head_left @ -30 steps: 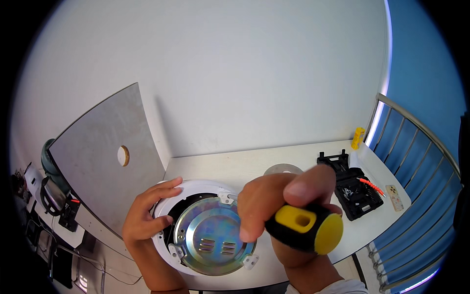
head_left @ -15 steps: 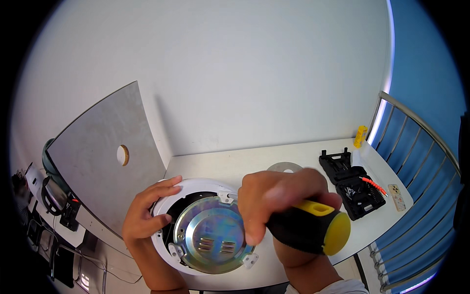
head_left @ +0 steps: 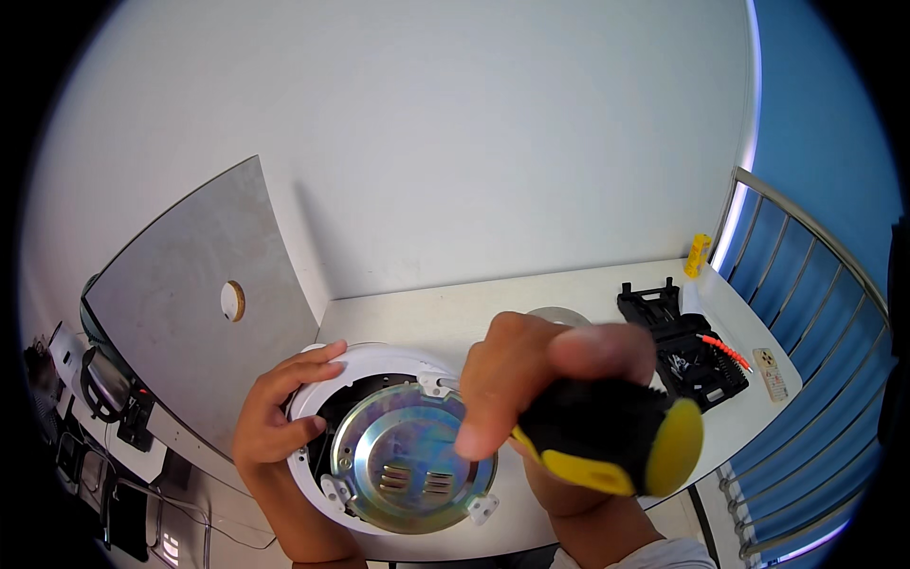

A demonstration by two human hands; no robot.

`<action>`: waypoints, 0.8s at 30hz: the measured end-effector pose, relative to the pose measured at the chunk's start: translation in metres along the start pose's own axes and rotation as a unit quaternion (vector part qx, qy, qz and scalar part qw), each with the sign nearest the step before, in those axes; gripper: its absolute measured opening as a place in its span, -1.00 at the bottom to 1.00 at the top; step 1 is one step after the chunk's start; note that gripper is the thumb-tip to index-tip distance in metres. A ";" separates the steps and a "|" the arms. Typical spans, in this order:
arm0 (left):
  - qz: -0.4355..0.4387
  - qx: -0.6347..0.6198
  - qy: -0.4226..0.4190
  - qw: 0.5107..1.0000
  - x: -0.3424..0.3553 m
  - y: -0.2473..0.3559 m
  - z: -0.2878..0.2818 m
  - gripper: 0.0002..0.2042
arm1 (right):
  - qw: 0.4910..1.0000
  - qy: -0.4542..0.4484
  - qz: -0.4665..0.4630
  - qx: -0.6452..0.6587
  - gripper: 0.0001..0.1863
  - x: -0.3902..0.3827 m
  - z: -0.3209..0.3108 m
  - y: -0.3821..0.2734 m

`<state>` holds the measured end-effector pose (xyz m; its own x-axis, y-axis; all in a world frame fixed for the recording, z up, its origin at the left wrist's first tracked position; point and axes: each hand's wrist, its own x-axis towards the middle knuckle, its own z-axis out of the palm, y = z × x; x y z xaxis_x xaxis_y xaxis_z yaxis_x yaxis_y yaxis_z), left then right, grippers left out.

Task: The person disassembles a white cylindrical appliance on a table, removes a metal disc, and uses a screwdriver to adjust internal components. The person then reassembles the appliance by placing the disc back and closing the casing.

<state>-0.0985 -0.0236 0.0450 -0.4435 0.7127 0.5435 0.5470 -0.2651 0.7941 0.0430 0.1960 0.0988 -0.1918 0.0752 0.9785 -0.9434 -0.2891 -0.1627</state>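
A round white housing (head_left: 393,360) with a dark inside rests near the table's front edge. Over its opening lies a shiny, iridescent metal disc (head_left: 408,465) with slots and white tabs at its edge. My left hand (head_left: 275,412) grips the housing's left rim, thumb inside and fingers over the outside. My right hand (head_left: 531,375) is wrapped round the thick black and yellow handle of a screwdriver (head_left: 597,427), held over the disc's right side. The handle's end points right, toward me. The tip is hidden behind the right hand, so its contact point cannot be seen.
On the right lie a black tool case (head_left: 706,375), an orange flexible shaft (head_left: 725,351), a pale remote control (head_left: 771,375) and a yellow object (head_left: 698,254). Behind my right hand shows a grey disc (head_left: 559,315). A grey board (head_left: 180,266) with a hole stands left; a metal railing (head_left: 815,228) borders the right.
The screwdriver handle has turned in my right hand: its yellow inlay went from the top to the underside. The right hand has shifted slightly, while the left keeps its grip.
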 end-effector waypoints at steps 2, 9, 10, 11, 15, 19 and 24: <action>-0.002 -0.001 0.002 1.000 -0.001 0.000 0.000 -0.41 | 1.000 0.004 0.000 -0.005 -0.35 -0.001 0.002 -0.002; 0.000 0.013 -0.008 1.000 -0.002 0.001 -0.002 -0.41 | 1.000 0.016 0.001 -0.016 -0.36 -0.003 0.009 -0.006; -0.001 0.015 -0.008 1.000 -0.002 0.001 -0.002 -0.41 | 1.000 0.018 -0.005 -0.018 -0.36 -0.003 0.008 -0.005; 0.001 0.009 -0.010 1.000 -0.002 0.000 -0.003 -0.42 | 1.000 0.017 -0.009 -0.022 -0.36 -0.002 0.007 -0.005; 0.012 0.007 -0.014 1.000 -0.001 0.000 -0.002 -0.42 | 0.999 0.027 -0.028 -0.019 -0.37 -0.002 0.006 -0.003; 0.012 0.003 -0.014 1.000 -0.001 0.000 -0.002 -0.42 | 0.998 0.043 -0.047 -0.014 -0.38 -0.001 0.008 -0.004; 0.020 0.012 -0.018 1.000 -0.001 0.000 -0.002 -0.44 | 0.996 0.058 -0.067 -0.011 -0.38 -0.002 0.012 -0.005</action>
<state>-0.0994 -0.0259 0.0447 -0.3946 0.7252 0.5642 0.5812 -0.2786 0.7646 0.0515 0.1860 0.0995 -0.0918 0.2228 0.9705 -0.9682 -0.2476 -0.0348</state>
